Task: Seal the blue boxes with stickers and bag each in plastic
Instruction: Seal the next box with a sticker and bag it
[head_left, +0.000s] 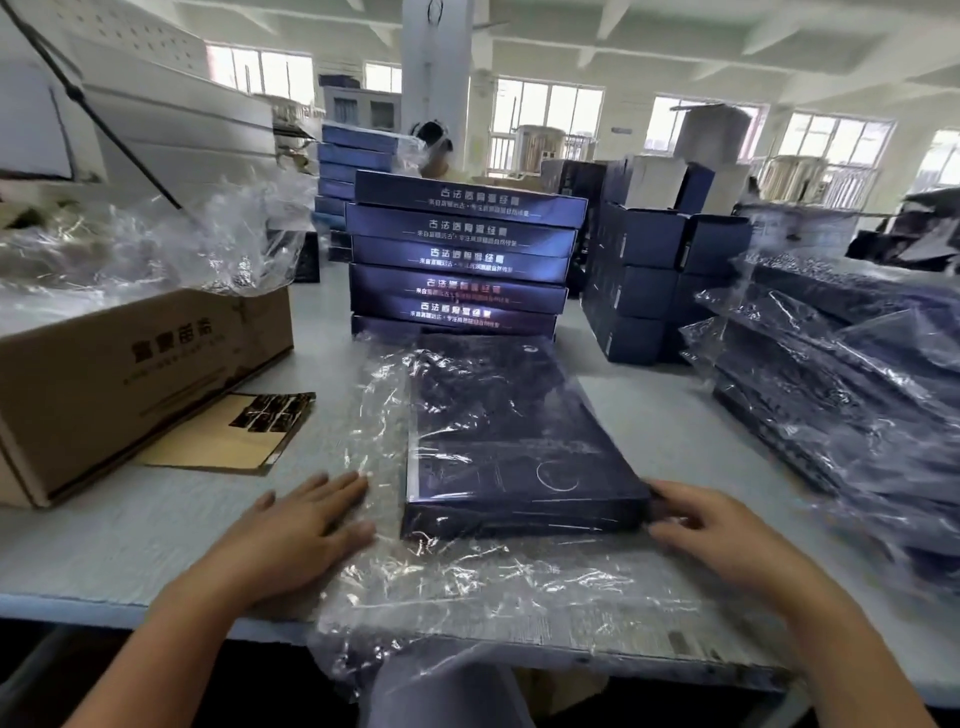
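A dark blue box (509, 441) lies flat on the table in front of me, inside a clear plastic bag (467, 587) whose loose open end hangs over the table's near edge. My left hand (306, 525) lies flat, fingers straight, on the bag's slack left margin beside the box. At the box's near right corner my right hand (711, 530) touches the box through the plastic, fingers slightly bent. A sticker sheet (270, 413) rests on brown card to the left.
A stack of unbagged blue boxes (462, 254) stands just behind. Bagged boxes (841, 384) pile up on the right. A cardboard carton (130, 379) full of clear bags sits left. More dark boxes (654, 280) stand back right. A person works far behind.
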